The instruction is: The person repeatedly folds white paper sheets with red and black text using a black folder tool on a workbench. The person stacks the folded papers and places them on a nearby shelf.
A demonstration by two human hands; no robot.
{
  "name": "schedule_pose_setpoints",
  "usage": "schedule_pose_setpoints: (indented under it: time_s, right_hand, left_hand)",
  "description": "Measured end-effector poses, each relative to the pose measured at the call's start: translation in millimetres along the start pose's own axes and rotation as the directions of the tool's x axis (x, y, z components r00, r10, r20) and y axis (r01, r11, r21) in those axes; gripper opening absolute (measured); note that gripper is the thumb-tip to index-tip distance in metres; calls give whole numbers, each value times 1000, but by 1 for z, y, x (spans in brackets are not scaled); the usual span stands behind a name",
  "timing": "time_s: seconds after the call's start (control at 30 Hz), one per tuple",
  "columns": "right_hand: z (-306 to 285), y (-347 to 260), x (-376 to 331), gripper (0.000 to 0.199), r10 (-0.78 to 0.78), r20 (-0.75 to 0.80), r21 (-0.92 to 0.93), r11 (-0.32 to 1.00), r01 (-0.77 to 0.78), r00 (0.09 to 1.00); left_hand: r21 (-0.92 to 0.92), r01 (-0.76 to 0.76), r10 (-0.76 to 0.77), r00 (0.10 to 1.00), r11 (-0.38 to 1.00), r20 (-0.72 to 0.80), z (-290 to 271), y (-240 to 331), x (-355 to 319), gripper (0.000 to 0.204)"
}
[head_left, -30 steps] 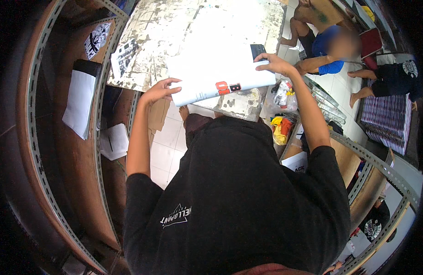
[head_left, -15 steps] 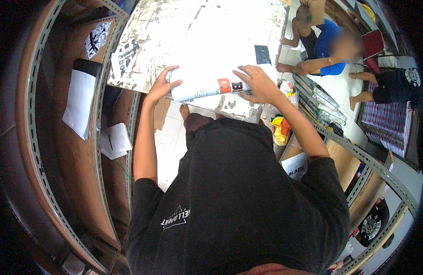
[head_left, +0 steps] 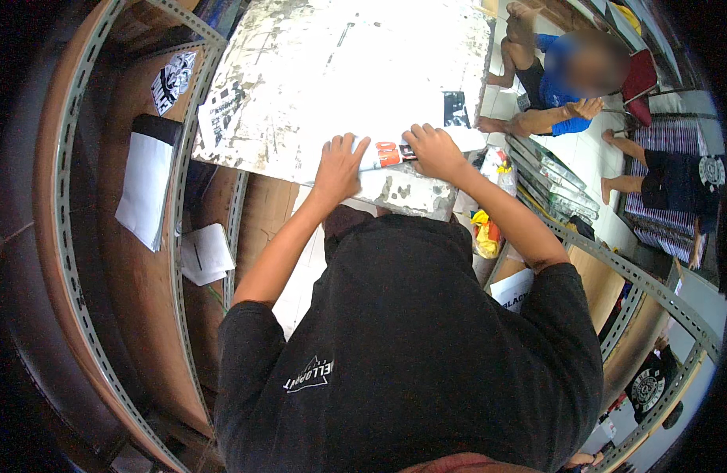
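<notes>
At upper centre of the frame, on the paint-spattered white tabletop (head_left: 300, 94), lies a flat white package with a red-and-black label (head_left: 388, 152). Left hand (head_left: 338, 167) presses flat on it, fingers spread; right hand (head_left: 434, 150) curls over its right end. The package sits near the tabletop's near edge; uneven pressure could slide it off.
</notes>
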State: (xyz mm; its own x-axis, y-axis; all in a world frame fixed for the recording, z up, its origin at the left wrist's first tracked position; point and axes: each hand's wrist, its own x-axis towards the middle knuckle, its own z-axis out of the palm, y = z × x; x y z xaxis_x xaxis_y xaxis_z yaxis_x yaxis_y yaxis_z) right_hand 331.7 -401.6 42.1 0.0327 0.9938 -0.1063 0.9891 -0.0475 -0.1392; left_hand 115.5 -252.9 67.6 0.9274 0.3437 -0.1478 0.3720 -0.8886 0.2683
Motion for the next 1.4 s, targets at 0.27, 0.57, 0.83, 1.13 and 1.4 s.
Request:
schedule_pose_setpoints:
  time_s: [0.27, 0.57, 0.83, 1.13, 1.4]
  right_hand:
    - [-77, 60, 39, 51, 162, -499, 236, 971, -47, 852]
    - [40, -39, -7, 45, 577, 243, 929, -371, -15, 780]
    - [22, -24, 22, 71, 367, 300, 515, -839, 175, 880]
    - [-40, -45, 29, 55, 749, 126, 875, -393, 283, 650]
    - [-77, -46, 21, 127, 477, -554, 820, 455, 347, 682]
  left_hand:
    - [212, -28, 83, 964, 977, -252, -48, -27, 62, 98]
    - [-17, -2, 5, 979, 1000, 203, -39, -18, 138, 75]
    - [-586, 807, 208, 588, -76, 782, 16, -32, 94, 61]
    - [-646, -74, -20, 990, 759, -137, -25, 21, 18, 112]
    - [-646, -239, -181, 839, 724, -514, 10, 38, 44, 106]
